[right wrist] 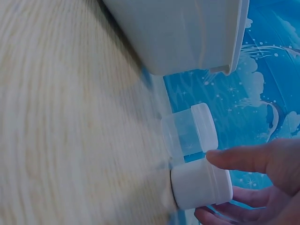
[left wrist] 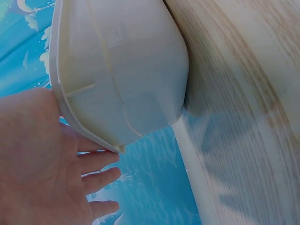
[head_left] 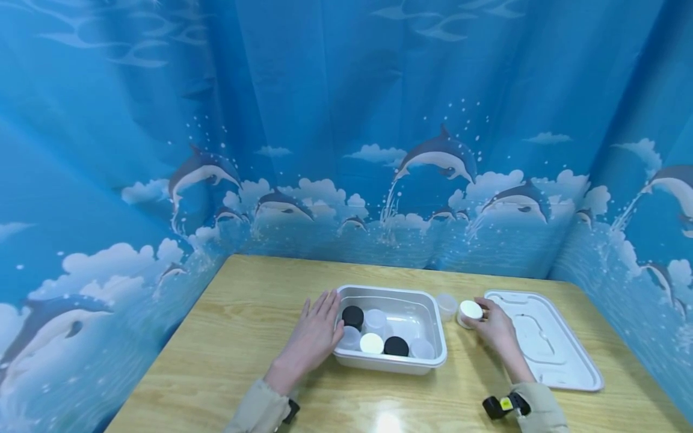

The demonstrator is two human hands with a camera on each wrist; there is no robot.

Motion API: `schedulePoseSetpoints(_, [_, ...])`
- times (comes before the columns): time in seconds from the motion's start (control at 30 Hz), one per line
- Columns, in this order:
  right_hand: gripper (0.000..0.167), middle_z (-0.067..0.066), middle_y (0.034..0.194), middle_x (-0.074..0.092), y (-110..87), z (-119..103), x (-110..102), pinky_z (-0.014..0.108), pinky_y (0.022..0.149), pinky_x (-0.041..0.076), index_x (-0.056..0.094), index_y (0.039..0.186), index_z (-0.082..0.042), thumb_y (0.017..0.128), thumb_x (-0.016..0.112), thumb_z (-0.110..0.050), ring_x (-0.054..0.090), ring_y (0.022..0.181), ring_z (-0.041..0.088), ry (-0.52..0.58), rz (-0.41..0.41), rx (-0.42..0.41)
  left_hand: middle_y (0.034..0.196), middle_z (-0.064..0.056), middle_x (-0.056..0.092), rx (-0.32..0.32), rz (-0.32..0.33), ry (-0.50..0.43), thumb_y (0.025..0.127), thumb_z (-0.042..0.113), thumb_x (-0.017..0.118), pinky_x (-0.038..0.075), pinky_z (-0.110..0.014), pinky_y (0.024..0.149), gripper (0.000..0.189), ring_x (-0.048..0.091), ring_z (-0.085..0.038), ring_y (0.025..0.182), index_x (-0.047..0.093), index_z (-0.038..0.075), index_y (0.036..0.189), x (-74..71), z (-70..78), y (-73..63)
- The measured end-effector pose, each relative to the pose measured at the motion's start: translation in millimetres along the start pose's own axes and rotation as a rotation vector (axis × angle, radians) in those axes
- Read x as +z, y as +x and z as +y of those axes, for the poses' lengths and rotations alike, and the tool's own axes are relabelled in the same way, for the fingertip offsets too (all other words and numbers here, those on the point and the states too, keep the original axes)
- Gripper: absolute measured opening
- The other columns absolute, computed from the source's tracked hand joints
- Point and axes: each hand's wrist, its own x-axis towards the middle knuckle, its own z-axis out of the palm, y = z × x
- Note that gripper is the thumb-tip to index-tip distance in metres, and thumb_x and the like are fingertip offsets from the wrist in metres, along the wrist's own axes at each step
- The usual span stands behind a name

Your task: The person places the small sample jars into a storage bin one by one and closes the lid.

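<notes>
A white plastic tub (head_left: 381,362) holds several small round jars: some with black lids (head_left: 396,346), one with a white lid (head_left: 372,343), others translucent (head_left: 422,349). My left hand (head_left: 314,337) touches the tub's left rim, its fingers extended; the left wrist view shows the palm (left wrist: 37,159) against that rim. To the right of the tub, my right hand (head_left: 499,331) pinches a white jar (right wrist: 199,185) between thumb and fingers. This jar stands upright at or very near the tabletop. Beside it a translucent jar (right wrist: 185,133) with a pale lid stands close to the tub.
A white tub lid (head_left: 541,343) lies flat on the wooden table (head_left: 233,325) to the right of my right hand. A blue dolphin-print curtain (head_left: 325,120) hangs behind the table and along its sides.
</notes>
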Motion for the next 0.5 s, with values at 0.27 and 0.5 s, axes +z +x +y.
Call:
schedulePoseSetpoints(0.27, [0.061, 0.039, 0.133, 0.053, -1.4, 3, -5, 0.060, 0.098, 0.048, 0.046, 0.136, 0.016, 0.089, 0.074, -0.011, 0.058, 0.116, 0.053, 0.002, 0.005, 0.000, 0.163, -0.018, 0.030, -0.003, -0.009, -0.001, 0.107, 0.031, 0.044, 0.020, -0.059, 0.123, 0.059, 0.029, -0.036, 0.150, 0.035, -0.003, 0.154, -0.1, 0.0, -0.1])
schedulePoseSetpoints(0.5, [0.061, 0.040, 0.131, 0.055, -3.4, -5, -19, 0.059, 0.098, 0.050, 0.047, 0.137, 0.015, 0.090, 0.073, -0.012, 0.058, 0.116, 0.053, 0.041, 0.032, -0.004, 0.163, -0.018, 0.030, -0.003, -0.009, -0.002, 0.108, 0.032, 0.044, 0.021, -0.059, 0.123, 0.059, 0.028, -0.036, 0.151, 0.035, -0.003, 0.155, -0.3, -0.4, 0.5])
